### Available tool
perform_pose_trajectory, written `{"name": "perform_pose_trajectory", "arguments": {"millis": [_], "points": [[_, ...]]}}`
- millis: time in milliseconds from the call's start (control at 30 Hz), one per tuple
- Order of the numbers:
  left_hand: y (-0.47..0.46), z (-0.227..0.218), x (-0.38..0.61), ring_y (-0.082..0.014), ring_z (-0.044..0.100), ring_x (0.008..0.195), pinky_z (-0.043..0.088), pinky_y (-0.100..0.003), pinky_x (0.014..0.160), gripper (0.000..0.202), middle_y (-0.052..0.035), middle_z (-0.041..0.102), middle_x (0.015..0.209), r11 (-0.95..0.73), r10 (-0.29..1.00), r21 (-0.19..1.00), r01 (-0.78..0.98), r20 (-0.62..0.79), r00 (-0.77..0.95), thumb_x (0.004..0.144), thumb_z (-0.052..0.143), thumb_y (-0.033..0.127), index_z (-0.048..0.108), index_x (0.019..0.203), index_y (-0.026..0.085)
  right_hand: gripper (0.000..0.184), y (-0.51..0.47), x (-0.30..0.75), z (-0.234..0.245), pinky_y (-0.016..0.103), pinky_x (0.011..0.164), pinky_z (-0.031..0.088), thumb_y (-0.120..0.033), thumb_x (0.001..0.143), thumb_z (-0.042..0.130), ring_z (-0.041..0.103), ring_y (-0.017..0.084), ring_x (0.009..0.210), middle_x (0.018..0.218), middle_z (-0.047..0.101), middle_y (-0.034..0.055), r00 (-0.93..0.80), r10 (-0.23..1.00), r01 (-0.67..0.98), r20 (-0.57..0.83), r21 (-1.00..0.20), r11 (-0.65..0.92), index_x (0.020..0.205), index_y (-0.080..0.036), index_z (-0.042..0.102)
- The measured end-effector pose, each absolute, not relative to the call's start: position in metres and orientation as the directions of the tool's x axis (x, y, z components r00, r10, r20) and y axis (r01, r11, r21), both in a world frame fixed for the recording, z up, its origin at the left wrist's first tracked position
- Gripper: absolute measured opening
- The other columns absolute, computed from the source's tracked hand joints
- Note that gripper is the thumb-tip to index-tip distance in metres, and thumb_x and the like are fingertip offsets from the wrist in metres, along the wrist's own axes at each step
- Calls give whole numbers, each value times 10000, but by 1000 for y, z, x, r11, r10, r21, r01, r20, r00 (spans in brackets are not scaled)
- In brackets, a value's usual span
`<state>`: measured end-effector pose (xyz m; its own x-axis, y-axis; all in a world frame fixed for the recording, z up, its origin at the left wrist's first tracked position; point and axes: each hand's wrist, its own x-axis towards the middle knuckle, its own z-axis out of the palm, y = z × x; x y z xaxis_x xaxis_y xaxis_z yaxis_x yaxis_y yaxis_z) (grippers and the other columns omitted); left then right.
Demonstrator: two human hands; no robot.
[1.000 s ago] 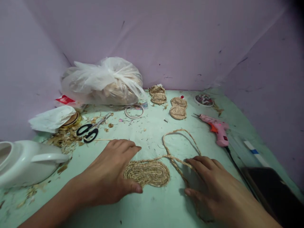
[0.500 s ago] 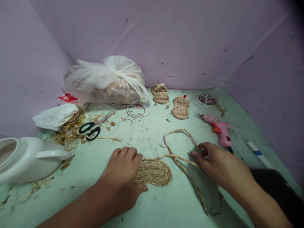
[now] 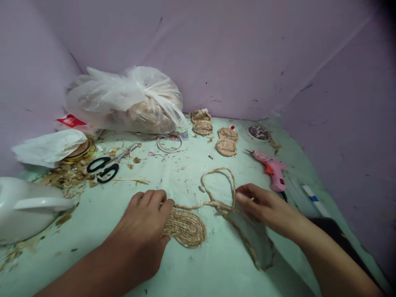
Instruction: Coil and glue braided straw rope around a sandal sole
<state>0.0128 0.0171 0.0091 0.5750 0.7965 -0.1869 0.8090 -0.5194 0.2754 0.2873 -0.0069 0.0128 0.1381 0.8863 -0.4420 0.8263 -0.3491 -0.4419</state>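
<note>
My left hand (image 3: 144, 231) is closed over the near-left end of a coiled braided straw sole (image 3: 188, 229) lying flat on the table, hiding that end. From the coil's top edge a loose straw braid (image 3: 208, 189) runs right, crosses itself and makes a loop. My right hand (image 3: 260, 204) has thumb and forefinger pinched on the right side of this loop. The lower part of the braid hangs in a wide curve below the right hand and is blurred.
A pink glue gun (image 3: 272, 167) lies at the right. Black-handled scissors (image 3: 108, 167), a tape ring (image 3: 170, 142) and a white jug (image 3: 31, 210) are at the left. Behind stand a plastic bag (image 3: 130, 103) and small woven slippers (image 3: 227, 141). Straw scraps litter the left.
The view has shifted, so most things sit further left. My right hand has moved slightly along the braid, and the loop has become narrower. My left hand stays on the sole.
</note>
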Motion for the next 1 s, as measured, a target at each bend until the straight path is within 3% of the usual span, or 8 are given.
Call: {"name": "perform_pose_trajectory", "arguments": {"millis": [67, 233, 367, 500, 667, 767, 867, 1000], "points": [[16, 10, 13, -291, 482, 1035, 366, -479, 908, 413, -109, 544, 1109, -519, 800, 253, 816, -193, 569, 647, 546, 159, 600, 1056, 194, 416, 3, 277, 18, 282, 594, 399, -524, 885, 325, 615, 207, 711, 778, 676, 56, 202, 892, 854, -405, -372, -362, 888, -215, 603], [16, 11, 16, -304, 466, 1099, 351, -491, 944, 466, -131, 530, 1173, -518, 788, 231, 823, -245, 565, 618, 519, 149, 599, 1076, 177, 363, 25, 240, 25, 277, 501, 298, -534, 764, 548, 629, 245, 707, 805, 689, 85, 206, 926, 973, -317, -32, -228, 866, -201, 648], [17, 13, 18, -308, 470, 1101, 348, -495, 949, 451, -142, 529, 1178, -516, 777, 228, 825, -281, 564, 625, 518, 173, 596, 1069, 162, 95, 30, 232, 19, 258, 470, 278, -257, 697, 596, 630, 205, 649, 709, 692, 55, 110, 923, 991, -370, -35, -132, 682, -211, 679], [17, 15, 18, -314, 485, 1079, 367, -497, 919, 439, -150, 535, 1157, -526, 775, 225, 820, -270, 571, 631, 509, 166, 594, 1062, 153, 137, 39, 242, 29, 261, 464, 290, -160, 669, 543, 607, 200, 584, 606, 663, 56, 100, 955, 993, -279, -31, -113, 633, -193, 671], [16, 14, 16, -312, 502, 1049, 380, -494, 893, 443, -147, 535, 1139, -541, 768, 244, 805, -249, 591, 648, 501, 156, 581, 1083, 156, 193, 79, 247, 59, 283, 618, 393, -184, 794, 475, 619, 218, 749, 779, 677, 66, 35, 998, 995, 56, -93, -30, 877, -174, 649], [15, 13, 14, -306, 503, 1052, 381, -489, 899, 459, -139, 536, 1146, -524, 775, 259, 812, -251, 580, 660, 510, 168, 567, 1116, 164, 308, 96, 238, 64, 307, 765, 438, -146, 802, 501, 604, 242, 962, 1094, 640, 109, -97, 956, 962, 278, -221, 162, 1094, -132, 599], [15, 12, 13, -305, 494, 1083, 377, -491, 922, 504, -133, 533, 1186, -494, 792, 273, 826, -252, 557, 668, 520, 181, 537, 1172, 183, 358, 78, 227, 58, 360, 839, 446, -122, 799, 517, 581, 271, 1031, 1231, 565, 155, -181, 943, 923, 279, -282, 260, 1150, -92, 576], [20, 15, 11, -318, 459, 1155, 361, -498, 973, 607, -131, 501, 1274, -432, 806, 294, 853, -299, 511, 657, 586, 242, 486, 1254, 196, 261, 12, 212, 39, 407, 704, 509, -238, 823, 541, 639, 251, 818, 994, 659, 86, -106, 985, 853, 133, -498, 159, 1068, -174, 603]]}}
